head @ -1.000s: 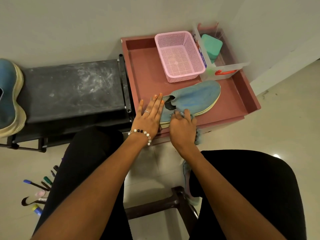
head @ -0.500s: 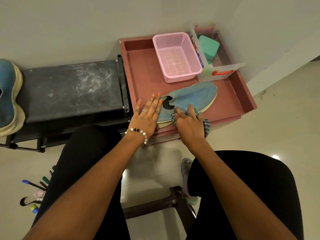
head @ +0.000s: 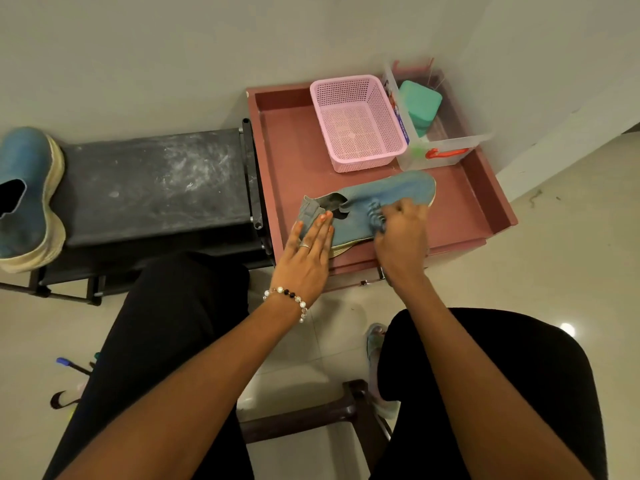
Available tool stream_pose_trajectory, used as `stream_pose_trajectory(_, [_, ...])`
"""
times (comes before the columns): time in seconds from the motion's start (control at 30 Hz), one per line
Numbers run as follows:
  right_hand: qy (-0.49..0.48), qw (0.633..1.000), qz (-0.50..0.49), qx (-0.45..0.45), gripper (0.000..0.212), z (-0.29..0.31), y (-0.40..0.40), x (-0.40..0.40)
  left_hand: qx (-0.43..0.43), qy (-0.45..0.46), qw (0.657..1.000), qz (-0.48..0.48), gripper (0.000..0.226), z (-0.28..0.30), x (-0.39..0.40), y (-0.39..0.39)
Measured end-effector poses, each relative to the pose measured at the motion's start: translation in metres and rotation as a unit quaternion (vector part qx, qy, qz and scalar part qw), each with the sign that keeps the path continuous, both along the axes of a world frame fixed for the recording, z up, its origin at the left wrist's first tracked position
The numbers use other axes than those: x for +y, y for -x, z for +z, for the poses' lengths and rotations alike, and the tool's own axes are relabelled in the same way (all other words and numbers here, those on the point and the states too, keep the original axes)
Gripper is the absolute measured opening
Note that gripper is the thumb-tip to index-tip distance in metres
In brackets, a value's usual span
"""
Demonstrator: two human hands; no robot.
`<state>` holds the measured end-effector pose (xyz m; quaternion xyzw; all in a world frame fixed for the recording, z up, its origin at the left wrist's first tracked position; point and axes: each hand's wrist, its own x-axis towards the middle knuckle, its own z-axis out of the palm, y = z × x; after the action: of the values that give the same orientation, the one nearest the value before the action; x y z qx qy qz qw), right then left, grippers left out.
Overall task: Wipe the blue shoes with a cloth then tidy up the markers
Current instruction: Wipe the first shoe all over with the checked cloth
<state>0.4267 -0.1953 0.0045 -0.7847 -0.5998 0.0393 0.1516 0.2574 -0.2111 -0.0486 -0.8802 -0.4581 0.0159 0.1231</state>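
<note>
The blue shoe [head: 367, 206] is pinned under the flat, straight fingers of the left hand [head: 306, 251]; a cloth [head: 375, 216], seemingly bunched, is clamped beneath the right hand [head: 401, 233]

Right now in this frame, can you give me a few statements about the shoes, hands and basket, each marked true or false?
1. The left hand lies flat on the heel end of the shoe on the red tray. True.
2. The right hand holds a cloth against that shoe. True.
3. The pink basket holds markers. False: it is empty.
4. The second shoe sits in the tray too. False: it sits on the black bench.
</note>
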Motion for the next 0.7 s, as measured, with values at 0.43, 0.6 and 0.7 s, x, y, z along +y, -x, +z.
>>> stream_pose_trajectory(0.43, [0.141,0.984,0.044,-0.097,0.043,-0.019,-0.008,-0.017,0.056,0.082,0.989,0.11,0.069,0.009,-0.007,-0.014])
stream_pose_trajectory(0.6, [0.13,0.977,0.114,0.125,0.05,-0.011,0.037,-0.019,0.087,0.111,0.982,0.129,0.075,0.013,-0.007,-0.019])
stream_pose_trajectory(0.7, [0.137,0.976,0.127,0.115,0.051,-0.014,0.012,-0.014,0.098,0.116,0.981,0.117,0.07,0.017,-0.006,-0.018])
